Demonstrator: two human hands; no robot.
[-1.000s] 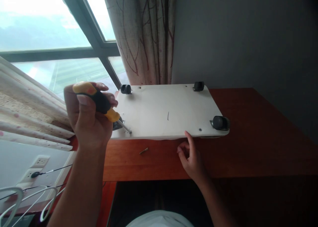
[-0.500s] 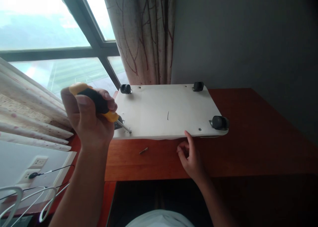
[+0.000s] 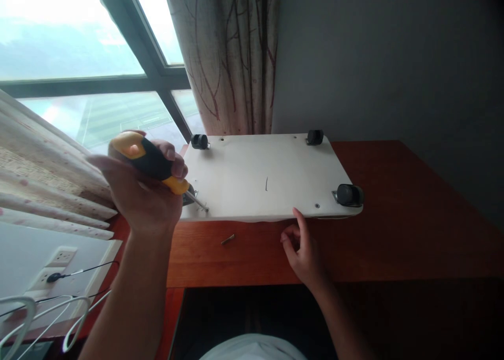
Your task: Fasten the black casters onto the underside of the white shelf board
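A pale board (image 3: 260, 176) lies on the red-brown desk (image 3: 394, 234) with black caster wheels at its corners: one at the near right (image 3: 348, 194), one at the far right (image 3: 315, 136) and one at the far left (image 3: 199, 140). My left hand (image 3: 142, 192) is closed round a yellow-and-black screwdriver (image 3: 151, 163). Its tip rests at the board's near left corner, by a caster mostly hidden behind the hand. My right hand (image 3: 301, 250) lies on the desk with its forefinger against the board's near edge and the other fingers curled.
A loose screw (image 3: 228, 239) lies on the desk in front of the board. A patterned curtain (image 3: 232, 55) and a window stand behind. At the lower left are a wall socket (image 3: 59, 263) with a plugged cable and white wire hangers (image 3: 43, 318).
My left hand has turned on the screwdriver handle, so more of the yellow end shows. The board and my right hand have stayed in place.
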